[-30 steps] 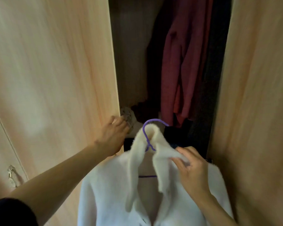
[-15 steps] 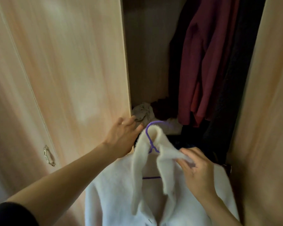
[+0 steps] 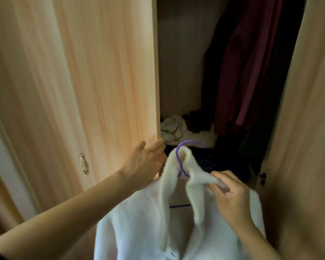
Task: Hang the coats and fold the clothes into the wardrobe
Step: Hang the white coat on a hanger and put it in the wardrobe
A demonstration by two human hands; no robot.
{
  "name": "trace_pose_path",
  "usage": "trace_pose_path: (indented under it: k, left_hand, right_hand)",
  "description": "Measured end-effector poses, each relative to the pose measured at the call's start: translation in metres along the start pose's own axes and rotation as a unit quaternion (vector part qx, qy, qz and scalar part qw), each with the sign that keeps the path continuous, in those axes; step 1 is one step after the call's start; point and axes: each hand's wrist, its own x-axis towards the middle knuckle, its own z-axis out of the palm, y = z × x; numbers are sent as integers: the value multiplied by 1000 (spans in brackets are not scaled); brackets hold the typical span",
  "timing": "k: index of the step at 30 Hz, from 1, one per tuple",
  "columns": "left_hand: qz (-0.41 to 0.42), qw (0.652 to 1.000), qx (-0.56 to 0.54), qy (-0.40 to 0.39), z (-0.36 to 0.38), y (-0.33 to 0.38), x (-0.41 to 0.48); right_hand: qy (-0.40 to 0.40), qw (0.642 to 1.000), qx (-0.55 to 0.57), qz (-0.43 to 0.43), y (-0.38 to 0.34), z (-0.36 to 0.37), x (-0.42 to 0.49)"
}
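Observation:
A fluffy white coat (image 3: 139,222) hangs on a purple hanger (image 3: 178,156) in front of me, low in the view. My right hand (image 3: 229,196) pinches the coat's collar on the right side. My left hand (image 3: 144,162) rests with straight fingers on the edge of the wardrobe's left door (image 3: 109,81). The wardrobe stands open between the two doors, and its hanging rail is out of view.
A dark red coat (image 3: 240,72) and dark garments (image 3: 281,91) hang inside on the right. Crumpled white and dark clothes (image 3: 173,128) lie on the wardrobe floor. The right door (image 3: 311,128) stands close by. A metal handle (image 3: 83,164) is on the left panel.
The left door has swung further left under my left hand, widening the opening. My view has shifted, showing more of the wardrobe's inside. My right hand keeps its hold on the collar.

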Motion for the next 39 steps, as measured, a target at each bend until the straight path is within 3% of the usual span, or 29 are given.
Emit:
trace_pose_path:
  k: [10, 20, 31, 39]
  left_hand:
    - [-21, 999, -17, 41, -27, -14, -101]
    - [-50, 995, -27, 83, -33, -56, -216]
    - [-164, 984, -26, 58, -25, -104, -302]
    - [-277, 956, -78, 55, -4, -140, -350]
  right_hand:
    - [-6, 1000, -23, 8, -72, 3, -49]
    - [-53, 998, 20, -21, -142, 60, -59]
    - [-58, 995, 49, -68, -191, 108, -56]
    - [-73, 992, 77, -65, -204, 131, -56]
